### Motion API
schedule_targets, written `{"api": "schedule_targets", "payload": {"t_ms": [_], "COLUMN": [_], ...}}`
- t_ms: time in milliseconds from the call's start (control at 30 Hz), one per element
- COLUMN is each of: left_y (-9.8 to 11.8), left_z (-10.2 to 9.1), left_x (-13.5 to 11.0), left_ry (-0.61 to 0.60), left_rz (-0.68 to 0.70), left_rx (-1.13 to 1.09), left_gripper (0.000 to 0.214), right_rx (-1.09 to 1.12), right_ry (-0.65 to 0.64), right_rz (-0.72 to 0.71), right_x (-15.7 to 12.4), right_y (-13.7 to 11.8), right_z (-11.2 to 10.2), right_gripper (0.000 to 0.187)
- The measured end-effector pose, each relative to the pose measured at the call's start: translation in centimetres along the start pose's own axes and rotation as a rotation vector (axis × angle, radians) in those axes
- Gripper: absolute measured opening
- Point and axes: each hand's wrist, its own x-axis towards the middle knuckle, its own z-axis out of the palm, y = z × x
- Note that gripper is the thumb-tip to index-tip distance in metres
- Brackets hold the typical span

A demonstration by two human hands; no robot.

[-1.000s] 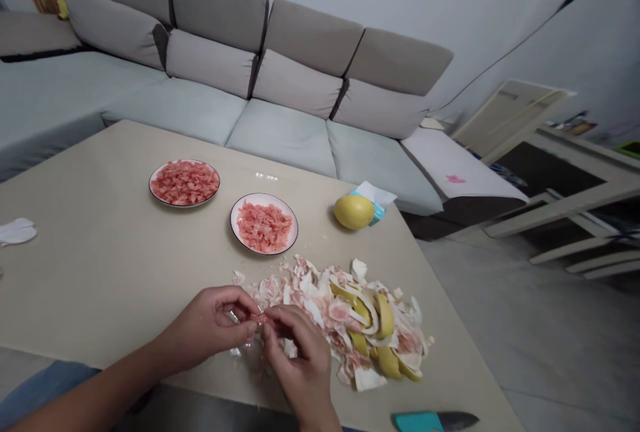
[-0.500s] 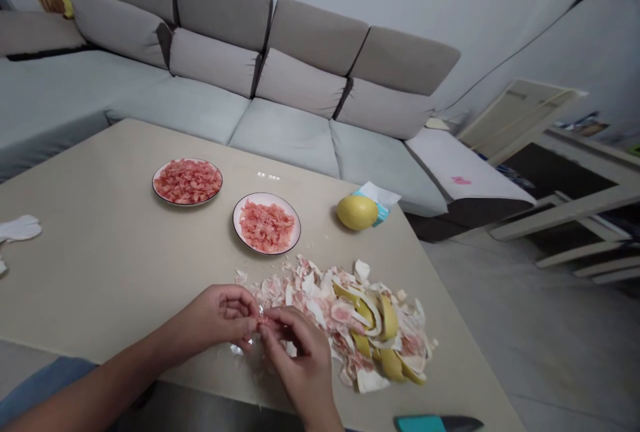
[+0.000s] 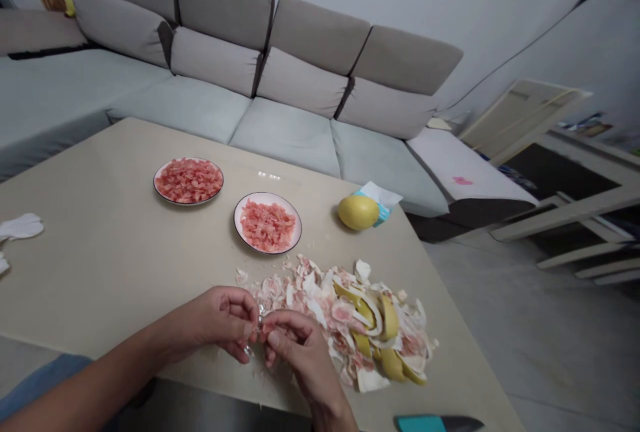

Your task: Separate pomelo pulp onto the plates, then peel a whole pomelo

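Observation:
Over the table's near edge, my left hand [image 3: 225,323] and my right hand [image 3: 303,345] meet fingertip to fingertip. Both pinch a small pink piece of pomelo flesh [image 3: 257,333], mostly hidden by the fingers. Small shiny silvery bits show at my left fingertips; what they are I cannot make out. Right beside my right hand spreads a heap of pomelo peel [image 3: 345,312], with white pith, pinkish membrane and yellow-green rind. Beyond the hands, a white dark-rimmed plate [image 3: 295,214] carries loose pink pulp [image 3: 267,227]. A second plate [image 3: 159,192] farther left is piled fuller with pulp.
A whole yellow pomelo [image 3: 358,212] rests against a blue-and-white tissue pack [image 3: 383,209] near the right edge. A knife [image 3: 430,423] with a teal part lies at the near right. White gloves [image 3: 23,226] lie at far left. A grey sofa [image 3: 285,132] stands behind the table.
My right hand has turned slightly and its fingers have curled in more around the pomelo piece. My left hand has barely shifted. Plates, peel heap and whole pomelo are unmoved.

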Motion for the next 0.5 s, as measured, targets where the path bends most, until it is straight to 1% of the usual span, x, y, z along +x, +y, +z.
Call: {"api": "schedule_targets", "payload": {"t_ms": [167, 233, 367, 433, 500], "left_y": [0.19, 0.37, 0.62, 0.44, 0.04], "left_z": [0.01, 0.13, 0.49, 0.53, 0.46], "left_x": [-0.07, -0.1, -0.2, -0.16, -0.03], "left_ry": [0.012, 0.036, 0.049, 0.039, 0.054], "left_rz": [0.01, 0.01, 0.042, 0.056, 0.074], "left_rx": [-0.002, -0.007, -0.049, -0.036, 0.035], "left_gripper": [0.021, 0.021, 0.022, 0.025, 0.029], "right_rx": [0.196, 0.222, 0.12, 0.059, -0.024], "right_ry": [0.018, 0.017, 0.021, 0.058, 0.106], "right_rz": [0.009, -0.002, -0.044, -0.063, -0.081], "right_x": [0.18, 0.2, 0.2, 0.14, 0.03], "right_y": [0.22, 0.27, 0.46, 0.42, 0.14], "right_z": [-0.05, -0.13, -0.16, -0.06, 0.1], "right_gripper": [0.026, 0.024, 0.025, 0.027, 0.026]}}
